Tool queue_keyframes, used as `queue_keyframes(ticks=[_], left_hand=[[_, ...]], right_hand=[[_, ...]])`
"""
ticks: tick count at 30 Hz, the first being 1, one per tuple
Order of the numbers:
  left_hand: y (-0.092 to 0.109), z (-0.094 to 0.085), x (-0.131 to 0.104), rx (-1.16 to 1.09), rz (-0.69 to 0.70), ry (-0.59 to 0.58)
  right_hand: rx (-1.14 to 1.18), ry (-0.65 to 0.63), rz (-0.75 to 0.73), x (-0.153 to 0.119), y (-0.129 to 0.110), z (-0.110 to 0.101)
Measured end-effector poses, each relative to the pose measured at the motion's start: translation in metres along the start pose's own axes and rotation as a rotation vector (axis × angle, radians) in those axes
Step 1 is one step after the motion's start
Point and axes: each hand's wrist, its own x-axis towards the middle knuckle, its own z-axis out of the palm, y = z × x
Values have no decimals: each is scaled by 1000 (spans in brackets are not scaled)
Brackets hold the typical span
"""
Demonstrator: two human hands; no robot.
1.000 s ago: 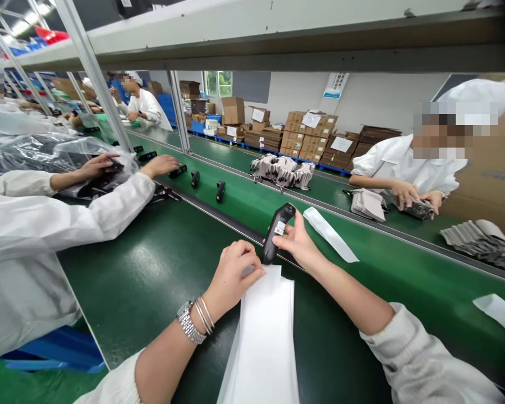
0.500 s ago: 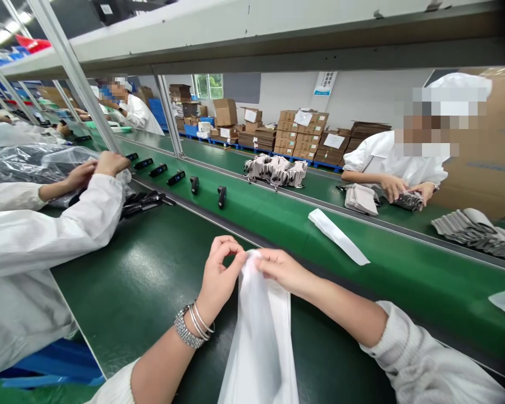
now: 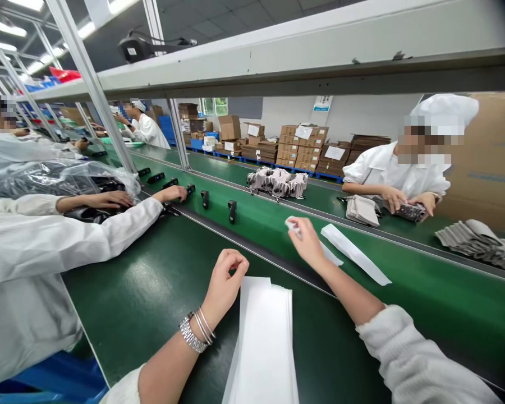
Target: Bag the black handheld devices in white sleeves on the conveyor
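Over the green belt, my right hand [image 3: 307, 242] has its fingers closed on a long white strip [image 3: 332, 255] of thin paper or plastic, which pokes out on both sides of the hand. Another white strip [image 3: 356, 255] lies on the belt just to its right. My left hand [image 3: 226, 278], wearing a watch and bangles at the wrist, is curled with thumb and forefinger together. No item shows between them. Right beside those fingers, a stack of similar white strips [image 3: 267, 342] lies on the dark green table.
Several black handheld devices [image 3: 232, 211] stand along the green belt [image 3: 269, 247]. At left, a co-worker's hand [image 3: 172, 193] reaches to one, near a clear plastic bag [image 3: 67, 177]. Across the belt, another person handles grey folded pieces [image 3: 410, 211]. A shelf beam [image 3: 252, 73] spans overhead.
My right hand has left the stack and moved up and away over the belt with one white strip. My left hand has let go. The co-worker's hand has reached to the devices.
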Motion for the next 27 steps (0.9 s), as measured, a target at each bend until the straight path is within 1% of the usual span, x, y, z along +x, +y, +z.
queue_keyframes(ticks=[2,4,6,9,18,27], left_hand=[[-1,0,0,5,5,-8],[-1,1,-1,8,8,-20],[0,1,-1,8,10,-33],[2,2,-2,2,1,-52],[7,1,-5,0,-35,-56],[6,2,-10,-19,-70,-73]], right_hand=[[30,-209,10,-13,-8,14],[29,-395,-4,-25,-16,23],[11,-483,-56,-32,-20,27],[-2,-499,-115,-36,-21,27],[-21,-538,-102,-36,-19,29],[-55,-595,-72,-39,-8,37]])
